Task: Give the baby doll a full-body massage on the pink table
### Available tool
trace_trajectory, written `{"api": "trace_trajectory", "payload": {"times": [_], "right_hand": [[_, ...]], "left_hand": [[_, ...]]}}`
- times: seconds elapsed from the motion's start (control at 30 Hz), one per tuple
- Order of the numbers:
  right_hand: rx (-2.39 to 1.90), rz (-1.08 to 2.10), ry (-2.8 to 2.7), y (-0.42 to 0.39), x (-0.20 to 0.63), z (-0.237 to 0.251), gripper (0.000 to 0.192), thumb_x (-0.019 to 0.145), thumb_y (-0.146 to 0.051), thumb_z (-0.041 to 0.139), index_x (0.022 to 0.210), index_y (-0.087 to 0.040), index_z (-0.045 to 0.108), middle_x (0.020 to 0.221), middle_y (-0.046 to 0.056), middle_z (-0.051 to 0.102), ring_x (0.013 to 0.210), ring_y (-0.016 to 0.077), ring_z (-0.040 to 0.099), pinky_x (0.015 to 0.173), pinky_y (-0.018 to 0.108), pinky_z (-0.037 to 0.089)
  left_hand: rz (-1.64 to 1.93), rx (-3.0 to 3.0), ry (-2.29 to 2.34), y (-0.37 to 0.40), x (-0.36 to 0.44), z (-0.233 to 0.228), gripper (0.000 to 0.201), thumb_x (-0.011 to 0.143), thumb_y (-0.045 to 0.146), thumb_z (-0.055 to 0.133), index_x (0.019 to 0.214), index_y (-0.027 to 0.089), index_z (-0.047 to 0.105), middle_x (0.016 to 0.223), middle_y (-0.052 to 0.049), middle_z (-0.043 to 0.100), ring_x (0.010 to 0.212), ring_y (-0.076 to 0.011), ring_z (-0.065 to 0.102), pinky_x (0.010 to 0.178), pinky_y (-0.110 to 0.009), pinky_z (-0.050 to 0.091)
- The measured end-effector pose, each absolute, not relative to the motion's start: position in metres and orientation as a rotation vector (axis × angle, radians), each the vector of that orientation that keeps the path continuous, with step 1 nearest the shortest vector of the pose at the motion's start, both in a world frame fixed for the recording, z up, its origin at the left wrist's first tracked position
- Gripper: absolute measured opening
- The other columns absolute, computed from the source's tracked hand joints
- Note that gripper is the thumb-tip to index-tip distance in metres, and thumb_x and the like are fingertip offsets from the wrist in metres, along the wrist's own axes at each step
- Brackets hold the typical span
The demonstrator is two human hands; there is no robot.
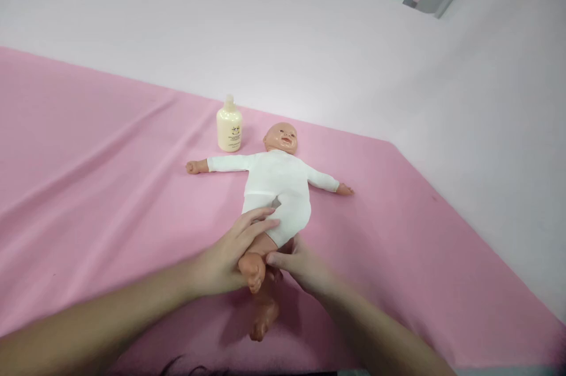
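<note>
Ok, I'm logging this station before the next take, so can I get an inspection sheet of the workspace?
Surface: pink cloth, creased, covering the table.
Job's things: baby doll in a white bodysuit, on its back, arms spread; one leg is raised, the other lies flat.
Clutter: cream bottle upright near the doll's head, apart from it.
Grippers: left hand on the doll's hip and raised leg; right hand at the doll's thigh, fingers pinched there.
Cables: nothing seen.
Surroundings: pale pink backdrop; room fittings visible above it.
</note>
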State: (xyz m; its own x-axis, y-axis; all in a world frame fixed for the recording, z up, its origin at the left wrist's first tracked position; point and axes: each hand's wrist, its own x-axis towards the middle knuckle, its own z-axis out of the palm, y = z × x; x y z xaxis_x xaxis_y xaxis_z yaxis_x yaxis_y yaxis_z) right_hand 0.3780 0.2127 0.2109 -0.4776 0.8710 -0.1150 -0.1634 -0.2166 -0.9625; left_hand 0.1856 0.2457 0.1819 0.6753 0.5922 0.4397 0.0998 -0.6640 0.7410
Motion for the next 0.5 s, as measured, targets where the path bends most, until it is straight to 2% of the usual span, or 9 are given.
{"api": "trace_trajectory", "payload": {"times": [0.1,0.2,0.37,0.43,0.5], "right_hand": [[-0.873,1.766,-1.175,0.213,0.378,0.210,0.039,0.074,-0.046,0.081,0.094,-0.016,0.065,0.067,-0.002,0.062,0.057,0.0107,0.054,0.055,0.024,0.040],[-0.892,1.720,-0.993,0.214,0.379,0.210,0.043,0.079,-0.049,0.076,0.104,-0.018,0.063,0.079,0.000,0.065,0.067,0.0123,0.057,0.063,0.026,0.044],[-0.835,1.721,-0.848,0.218,0.379,0.214,0.052,0.085,-0.059,0.064,0.116,-0.018,0.064,0.105,0.007,0.070,0.097,0.0211,0.064,0.087,0.034,0.049],[-0.825,1.729,-0.771,0.222,0.382,0.216,0.054,0.085,-0.062,0.060,0.115,-0.017,0.065,0.106,0.008,0.071,0.098,0.0216,0.065,0.090,0.034,0.049],[-0.817,1.726,-0.665,0.228,0.387,0.218,0.058,0.085,-0.067,0.056,0.113,-0.018,0.066,0.101,0.008,0.072,0.086,0.0198,0.066,0.084,0.034,0.053]], "left_hand": [[0.904,2.209,0.468,0.246,0.183,0.189,0.085,0.082,0.038,0.076,0.152,0.037,0.028,0.159,-0.012,0.020,0.148,-0.0375,0.026,0.115,-0.054,0.038],[0.916,2.263,0.425,0.246,0.181,0.195,0.077,0.085,0.040,0.072,0.151,0.037,0.033,0.161,-0.011,0.018,0.148,-0.0378,0.023,0.117,-0.056,0.034],[0.866,2.375,0.371,0.243,0.179,0.198,0.049,0.092,0.041,0.061,0.139,0.033,0.051,0.159,-0.009,0.027,0.148,-0.0374,0.023,0.118,-0.057,0.031],[0.838,2.426,0.365,0.242,0.180,0.198,0.041,0.096,0.035,0.054,0.137,0.034,0.052,0.158,-0.008,0.031,0.148,-0.0343,0.026,0.118,-0.055,0.031],[0.826,2.453,0.359,0.240,0.182,0.198,0.041,0.098,0.032,0.050,0.139,0.033,0.050,0.158,-0.008,0.032,0.148,-0.0322,0.027,0.118,-0.055,0.031]]}}
